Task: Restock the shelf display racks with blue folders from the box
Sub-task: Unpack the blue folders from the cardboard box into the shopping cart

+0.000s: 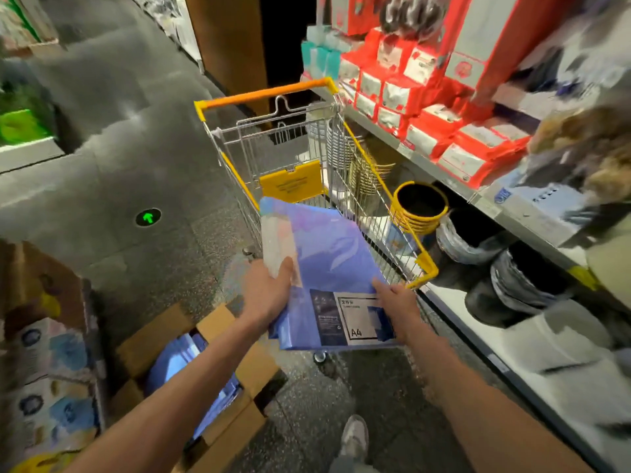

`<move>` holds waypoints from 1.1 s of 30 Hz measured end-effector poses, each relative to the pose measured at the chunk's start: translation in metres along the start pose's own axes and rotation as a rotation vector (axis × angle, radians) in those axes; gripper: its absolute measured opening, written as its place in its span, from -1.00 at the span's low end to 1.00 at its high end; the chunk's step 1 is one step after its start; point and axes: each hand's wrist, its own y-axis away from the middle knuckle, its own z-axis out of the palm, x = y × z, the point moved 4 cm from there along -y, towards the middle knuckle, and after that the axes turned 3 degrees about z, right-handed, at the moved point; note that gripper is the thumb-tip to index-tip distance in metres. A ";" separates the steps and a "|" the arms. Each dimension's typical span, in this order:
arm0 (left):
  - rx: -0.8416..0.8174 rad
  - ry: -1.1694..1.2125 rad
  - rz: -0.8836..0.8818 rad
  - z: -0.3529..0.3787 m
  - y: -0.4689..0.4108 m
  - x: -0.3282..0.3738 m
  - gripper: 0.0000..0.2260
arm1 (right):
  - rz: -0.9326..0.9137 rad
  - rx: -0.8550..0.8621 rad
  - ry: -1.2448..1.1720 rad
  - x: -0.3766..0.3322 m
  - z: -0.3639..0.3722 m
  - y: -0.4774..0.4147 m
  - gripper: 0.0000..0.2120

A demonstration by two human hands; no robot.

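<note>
I hold a stack of blue folders (327, 261) in clear wrap, with an A4 label at its near end, in front of me over the near end of a shopping cart. My left hand (266, 291) grips its left edge, thumb on top. My right hand (397, 302) grips its right edge near the label. An open cardboard box (218, 373) on the floor at lower left holds more blue folders (177, 367).
A wire shopping cart (307, 155) with yellow trim and an orange handle stands ahead. Shelves (444, 172) on the right carry red-and-white packs, with yellow and black bins beneath. Stacked printed cartons (51, 370) stand at the left. My shoe (355, 438) is on the dark floor.
</note>
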 end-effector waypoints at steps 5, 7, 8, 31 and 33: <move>0.089 -0.077 -0.030 0.059 -0.043 0.021 -0.82 | 0.006 0.001 0.146 -0.021 -0.028 -0.077 -0.61; 0.139 -0.116 -0.056 0.077 -0.057 0.026 -0.74 | -0.022 0.019 0.192 -0.033 -0.036 -0.101 -0.64; 0.146 -0.126 -0.063 0.084 -0.064 0.027 -0.69 | -0.037 0.005 0.213 -0.039 -0.038 -0.111 -0.66; 0.107 -0.167 -0.289 0.203 -0.293 -0.025 -0.48 | 0.154 -0.177 0.219 -0.084 0.004 -0.221 -0.83; 0.052 -0.186 -0.285 0.214 -0.320 -0.040 -0.40 | 0.222 -0.165 0.167 -0.082 0.018 -0.236 -0.86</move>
